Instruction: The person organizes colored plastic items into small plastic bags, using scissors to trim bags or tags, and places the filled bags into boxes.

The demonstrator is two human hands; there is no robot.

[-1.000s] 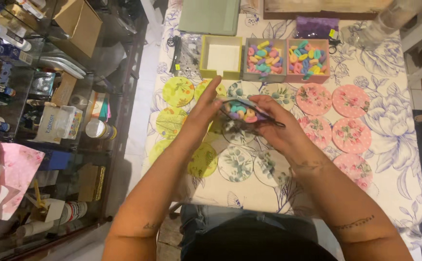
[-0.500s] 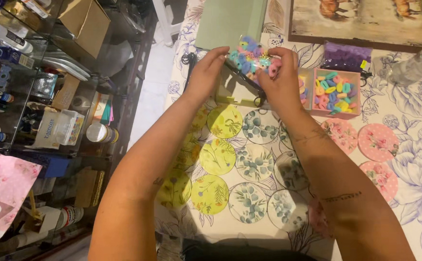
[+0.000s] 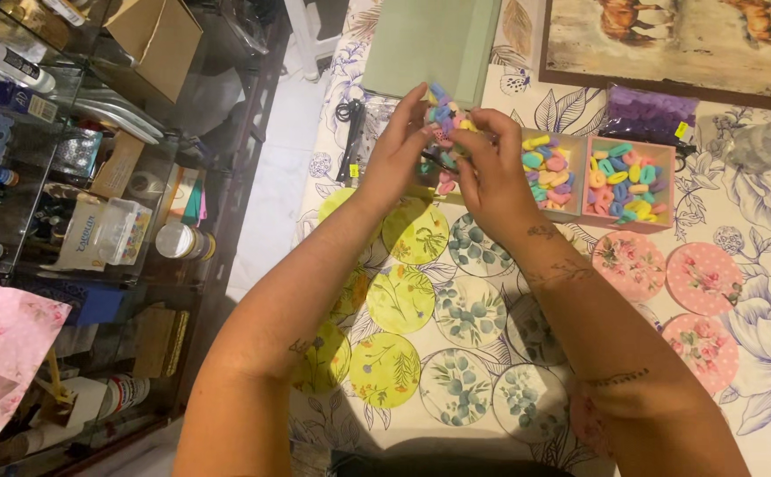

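Pastel hair ties [image 3: 445, 119], a small bunch, are now pinched between my left hand [image 3: 397, 159] and right hand [image 3: 490, 172], lifted from mid-surface a second ago to above the boxes [image 3: 628, 181] near the far edge, so sorting looks underway.

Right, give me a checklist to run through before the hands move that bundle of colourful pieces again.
1. Both hands on the bundle: ok. Left hand and right hand pinch the bundle of colourful pieces between the fingertips.
2. Bundle held over the table, not the floor: ok.
3. Nearest small box open: ok, but already full of colourful pieces.
4. Pink box open: ok, also full.
5. Loose pieces dropping: cannot tell; some pieces show under the hands.
6. Round floral discs away from the hands: ok, they lie flat nearer the person.
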